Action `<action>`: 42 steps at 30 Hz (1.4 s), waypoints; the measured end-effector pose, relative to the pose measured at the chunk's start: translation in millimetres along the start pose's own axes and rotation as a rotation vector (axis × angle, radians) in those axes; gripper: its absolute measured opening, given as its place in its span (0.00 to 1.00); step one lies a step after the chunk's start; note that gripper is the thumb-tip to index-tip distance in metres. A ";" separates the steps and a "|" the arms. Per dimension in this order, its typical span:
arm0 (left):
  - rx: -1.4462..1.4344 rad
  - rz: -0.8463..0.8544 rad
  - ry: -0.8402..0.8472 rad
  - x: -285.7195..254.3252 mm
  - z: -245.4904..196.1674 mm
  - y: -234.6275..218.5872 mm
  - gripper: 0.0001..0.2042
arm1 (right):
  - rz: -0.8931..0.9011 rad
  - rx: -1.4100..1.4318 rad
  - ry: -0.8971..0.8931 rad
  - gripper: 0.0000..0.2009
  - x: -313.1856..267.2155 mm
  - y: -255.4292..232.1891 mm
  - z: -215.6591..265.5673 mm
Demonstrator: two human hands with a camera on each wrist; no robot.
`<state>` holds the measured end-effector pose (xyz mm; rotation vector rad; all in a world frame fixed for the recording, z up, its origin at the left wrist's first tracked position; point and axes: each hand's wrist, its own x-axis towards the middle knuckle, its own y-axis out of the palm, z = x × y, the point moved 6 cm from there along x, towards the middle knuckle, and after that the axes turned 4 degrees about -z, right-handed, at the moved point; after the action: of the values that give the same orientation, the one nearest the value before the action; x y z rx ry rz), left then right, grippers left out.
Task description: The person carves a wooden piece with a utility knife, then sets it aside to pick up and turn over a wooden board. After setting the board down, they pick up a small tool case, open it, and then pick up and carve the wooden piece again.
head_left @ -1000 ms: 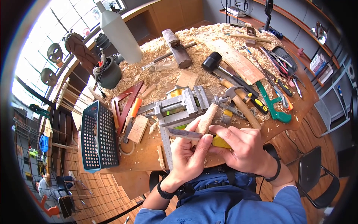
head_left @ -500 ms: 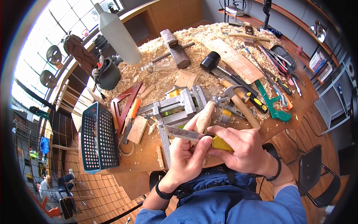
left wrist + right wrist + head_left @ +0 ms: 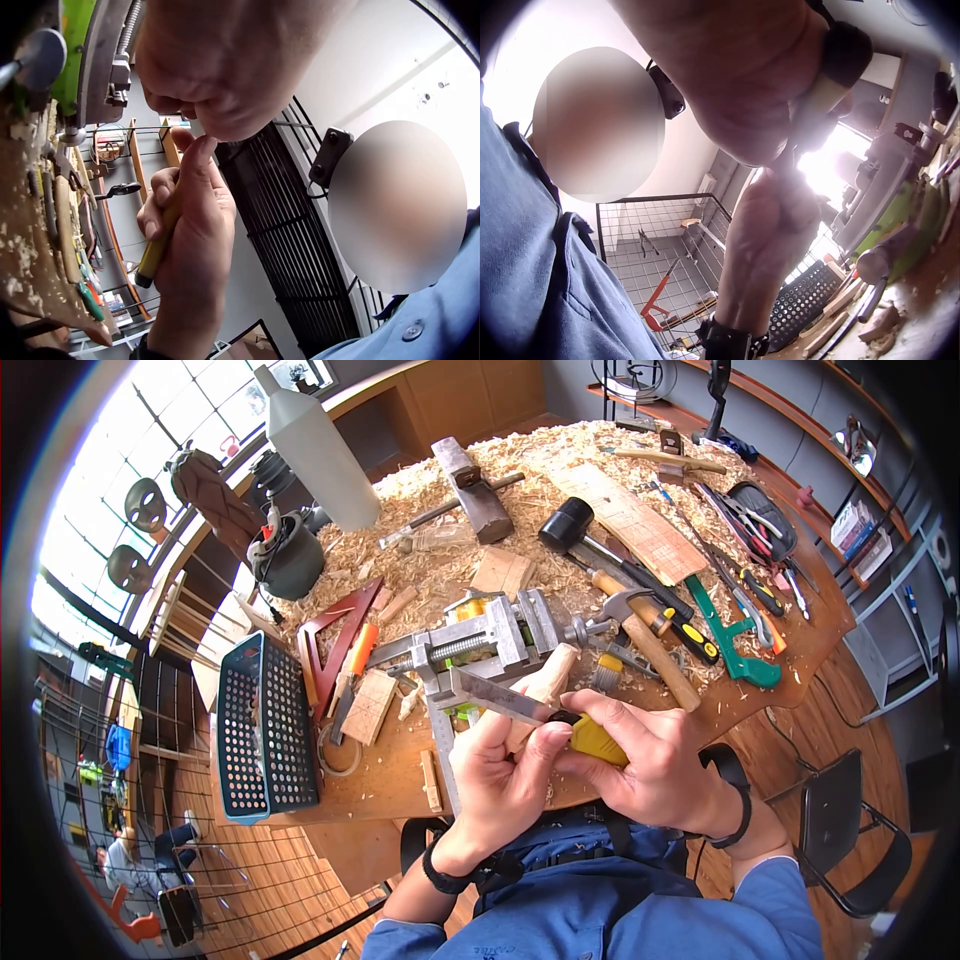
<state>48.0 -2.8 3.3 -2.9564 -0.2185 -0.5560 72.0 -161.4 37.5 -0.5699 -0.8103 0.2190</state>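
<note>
Over the front edge of the bench, my left hand grips a pale, narrow piece of wood, whose far end points up and to the right. My right hand holds a knife by its yellow handle, also visible as a yellow and black handle in the left wrist view. The steel blade lies across the wood, tip to the left. My left thumb is right at the blade's base, by the handle. Fingers hide the wood's lower end.
A metal vise stands just beyond the hands. Right of it lie a claw hammer, a black mallet and a green-handled saw. A perforated basket sits at the left edge. Wood shavings cover the far bench.
The blade has swung so its tip sits higher, and the wood leans further right. Both hands keep their grip in nearly the same place.
</note>
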 end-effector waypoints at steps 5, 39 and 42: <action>-0.204 0.054 -0.029 4.0 1.2 6.8 0.26 | 0.079 -0.002 0.003 0.27 1.2 -2.9 -0.1; -0.180 0.068 -0.171 1.9 13.4 3.9 0.24 | 0.062 0.020 0.039 0.27 1.3 0.3 -1.7; -0.391 0.067 -0.188 7.7 11.1 10.3 0.31 | 0.109 0.016 0.043 0.26 0.7 2.3 -1.7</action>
<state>60.6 -10.3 -5.2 -3.3827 -0.0277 -0.3438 73.8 -159.9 35.7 -0.6029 -0.7366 0.3119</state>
